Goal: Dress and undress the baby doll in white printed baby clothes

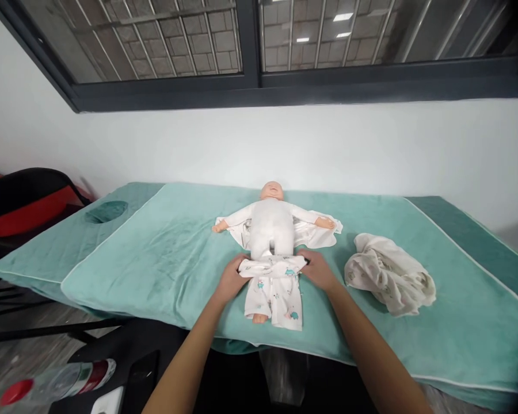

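Note:
A baby doll [271, 224] with a white cloth body lies on its back, head toward the wall and arms spread. White printed baby pants [280, 296] cover its lower legs, and one foot shows at the left leg opening. My left hand [234, 278] is closed on the left side of the waistband. On the opposite side, my right hand [316, 269] grips the waistband too. Beneath the doll's arms and back lies a spread white garment [315, 234].
A crumpled whitish cloth [391, 273] lies to the right on the green-covered bed [164, 259]. At the lower left are a plastic bottle [60, 380] with a red cap, a phone [142, 374] and a white object [107, 401]. Behind the bed are a wall and a barred window.

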